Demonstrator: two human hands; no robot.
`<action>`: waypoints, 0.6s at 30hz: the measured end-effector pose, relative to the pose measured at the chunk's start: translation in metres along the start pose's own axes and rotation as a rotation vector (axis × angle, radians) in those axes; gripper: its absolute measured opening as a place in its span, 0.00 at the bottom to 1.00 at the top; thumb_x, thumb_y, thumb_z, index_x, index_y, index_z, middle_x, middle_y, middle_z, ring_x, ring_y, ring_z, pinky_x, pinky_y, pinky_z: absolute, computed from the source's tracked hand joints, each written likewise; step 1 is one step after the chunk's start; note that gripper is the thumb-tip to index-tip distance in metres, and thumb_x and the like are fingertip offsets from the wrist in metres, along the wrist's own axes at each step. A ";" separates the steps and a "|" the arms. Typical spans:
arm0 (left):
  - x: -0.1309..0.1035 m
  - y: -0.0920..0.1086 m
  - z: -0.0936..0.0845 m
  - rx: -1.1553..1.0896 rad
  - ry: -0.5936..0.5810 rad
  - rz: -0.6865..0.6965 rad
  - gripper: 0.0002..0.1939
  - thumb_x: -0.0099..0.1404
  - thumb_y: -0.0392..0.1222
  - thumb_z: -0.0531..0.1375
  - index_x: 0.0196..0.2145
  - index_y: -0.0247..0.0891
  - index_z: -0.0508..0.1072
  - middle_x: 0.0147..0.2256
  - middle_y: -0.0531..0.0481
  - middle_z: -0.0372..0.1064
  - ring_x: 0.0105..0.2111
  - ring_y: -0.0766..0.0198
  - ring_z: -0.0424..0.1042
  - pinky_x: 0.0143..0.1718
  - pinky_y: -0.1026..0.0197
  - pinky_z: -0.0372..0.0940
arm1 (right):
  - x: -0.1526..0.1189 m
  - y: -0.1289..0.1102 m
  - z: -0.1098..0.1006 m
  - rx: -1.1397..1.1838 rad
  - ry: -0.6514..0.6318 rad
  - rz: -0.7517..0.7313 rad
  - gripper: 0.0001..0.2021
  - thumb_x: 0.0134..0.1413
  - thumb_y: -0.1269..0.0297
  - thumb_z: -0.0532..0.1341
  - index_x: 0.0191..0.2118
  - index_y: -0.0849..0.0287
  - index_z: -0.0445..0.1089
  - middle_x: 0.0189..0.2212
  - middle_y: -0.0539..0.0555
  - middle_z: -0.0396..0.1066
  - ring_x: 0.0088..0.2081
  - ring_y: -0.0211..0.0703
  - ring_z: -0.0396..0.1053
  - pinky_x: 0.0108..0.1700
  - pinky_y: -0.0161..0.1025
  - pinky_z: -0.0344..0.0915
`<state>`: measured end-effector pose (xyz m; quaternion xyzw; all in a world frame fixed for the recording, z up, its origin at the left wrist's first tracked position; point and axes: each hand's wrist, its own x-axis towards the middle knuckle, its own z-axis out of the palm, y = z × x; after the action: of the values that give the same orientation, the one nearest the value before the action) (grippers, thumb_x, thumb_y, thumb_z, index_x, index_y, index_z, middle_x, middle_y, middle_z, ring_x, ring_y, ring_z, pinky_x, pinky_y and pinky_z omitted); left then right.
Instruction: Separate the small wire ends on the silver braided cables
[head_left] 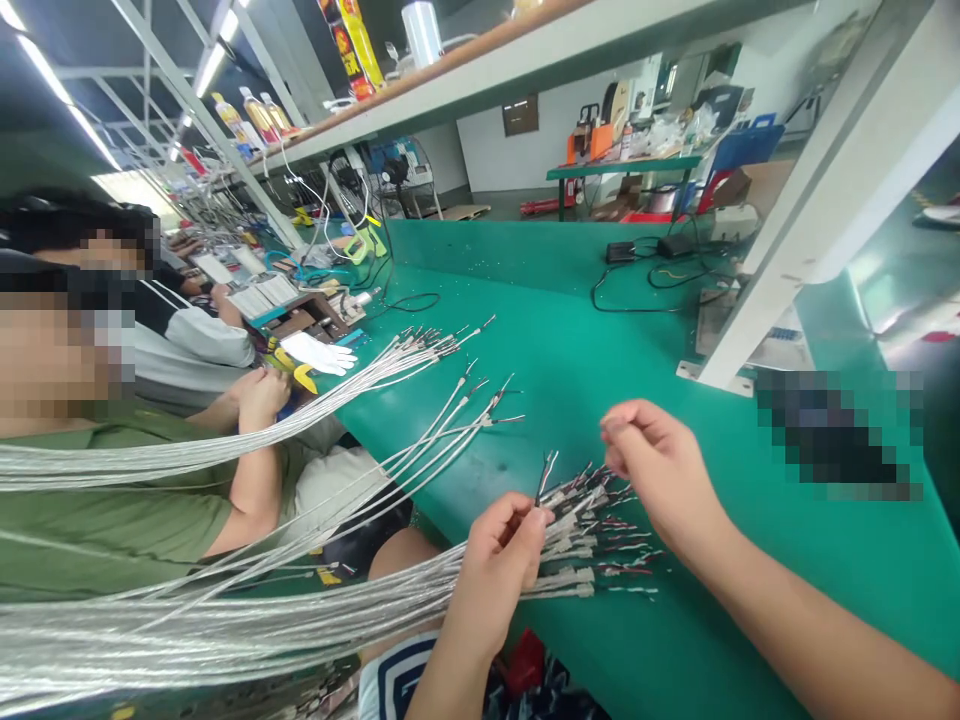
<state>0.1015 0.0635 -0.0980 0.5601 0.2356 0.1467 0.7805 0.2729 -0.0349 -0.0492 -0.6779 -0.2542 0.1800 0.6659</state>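
Observation:
My left hand (504,560) pinches one cable near its stripped end, where thin dark, red and white wires (547,475) point upward. To the right and slightly higher, my right hand (654,458) has its fingertips pressed together; whatever they hold, if anything, does not show. Under and beside my left hand lies a thick bundle of silvery cables (300,630), their bared wire ends (619,548) spread over the green table. A few separate cables (442,430) lie farther back, and another bundle (337,400) ends beyond them.
Two people sit on the left; the nearer wears a green shirt (150,510). A white glove (319,353) lies by their hands. A pale metal post (795,220) stands on the green table (750,600) at right, with black adapters (675,245) behind. A shelf (480,70) runs overhead.

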 end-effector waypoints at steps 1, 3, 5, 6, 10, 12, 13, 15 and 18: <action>0.001 0.000 0.000 -0.001 -0.007 0.000 0.16 0.73 0.54 0.60 0.38 0.36 0.72 0.21 0.62 0.48 0.20 0.74 0.44 0.20 0.67 0.41 | -0.003 -0.001 0.002 -0.039 -0.052 -0.005 0.07 0.63 0.60 0.58 0.35 0.56 0.66 0.25 0.46 0.64 0.22 0.35 0.56 0.24 0.35 0.53; 0.002 0.000 0.000 -0.002 -0.015 0.001 0.16 0.74 0.54 0.58 0.39 0.37 0.71 0.21 0.61 0.47 0.20 0.73 0.43 0.20 0.67 0.41 | -0.011 -0.002 0.008 -0.123 -0.187 -0.008 0.06 0.61 0.60 0.61 0.37 0.57 0.72 0.27 0.49 0.70 0.24 0.37 0.61 0.26 0.36 0.56; 0.002 0.000 0.000 0.005 -0.026 0.003 0.15 0.74 0.54 0.57 0.39 0.38 0.70 0.22 0.61 0.47 0.20 0.73 0.43 0.20 0.66 0.40 | -0.020 -0.004 0.015 -0.194 -0.301 -0.025 0.05 0.60 0.63 0.63 0.36 0.56 0.75 0.30 0.50 0.74 0.27 0.40 0.66 0.28 0.36 0.59; 0.002 0.000 0.000 0.014 -0.034 0.006 0.15 0.74 0.54 0.58 0.39 0.38 0.70 0.22 0.61 0.47 0.20 0.73 0.43 0.20 0.66 0.40 | -0.023 -0.004 0.017 -0.223 -0.336 -0.041 0.04 0.60 0.64 0.63 0.34 0.56 0.75 0.31 0.50 0.75 0.29 0.41 0.68 0.29 0.37 0.61; 0.001 0.000 0.000 0.052 -0.071 0.018 0.16 0.73 0.53 0.59 0.37 0.37 0.70 0.22 0.61 0.47 0.21 0.72 0.43 0.20 0.66 0.40 | -0.027 -0.008 0.018 -0.317 -0.368 -0.119 0.09 0.61 0.70 0.62 0.29 0.56 0.73 0.30 0.49 0.75 0.33 0.42 0.70 0.33 0.38 0.61; 0.000 -0.001 0.000 0.062 -0.072 0.030 0.16 0.73 0.53 0.59 0.38 0.37 0.70 0.22 0.61 0.47 0.21 0.72 0.43 0.21 0.66 0.41 | -0.028 -0.011 0.016 -0.362 -0.360 -0.156 0.10 0.61 0.71 0.61 0.28 0.56 0.72 0.30 0.49 0.74 0.32 0.42 0.69 0.33 0.38 0.60; -0.001 -0.003 -0.001 0.065 -0.067 0.040 0.16 0.73 0.54 0.59 0.38 0.37 0.70 0.22 0.61 0.47 0.21 0.72 0.44 0.21 0.66 0.41 | -0.028 -0.012 0.014 -0.383 -0.353 -0.177 0.10 0.62 0.71 0.61 0.28 0.57 0.71 0.30 0.50 0.74 0.32 0.42 0.69 0.33 0.39 0.59; -0.003 -0.005 -0.001 0.072 -0.047 0.065 0.16 0.73 0.54 0.59 0.39 0.37 0.70 0.22 0.61 0.47 0.21 0.72 0.44 0.21 0.67 0.42 | -0.030 -0.016 0.012 -0.416 -0.341 -0.220 0.10 0.63 0.71 0.60 0.29 0.57 0.71 0.30 0.50 0.74 0.33 0.43 0.69 0.34 0.40 0.59; -0.008 -0.006 0.000 0.093 -0.014 0.106 0.16 0.73 0.54 0.58 0.39 0.37 0.70 0.23 0.61 0.48 0.22 0.72 0.46 0.22 0.67 0.44 | -0.034 -0.023 0.010 -0.449 -0.345 -0.268 0.09 0.66 0.68 0.58 0.33 0.56 0.71 0.33 0.51 0.74 0.34 0.44 0.69 0.35 0.40 0.61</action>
<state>0.0947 0.0572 -0.1020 0.6086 0.2070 0.1728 0.7463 0.2375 -0.0469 -0.0301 -0.7280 -0.4840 0.1421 0.4643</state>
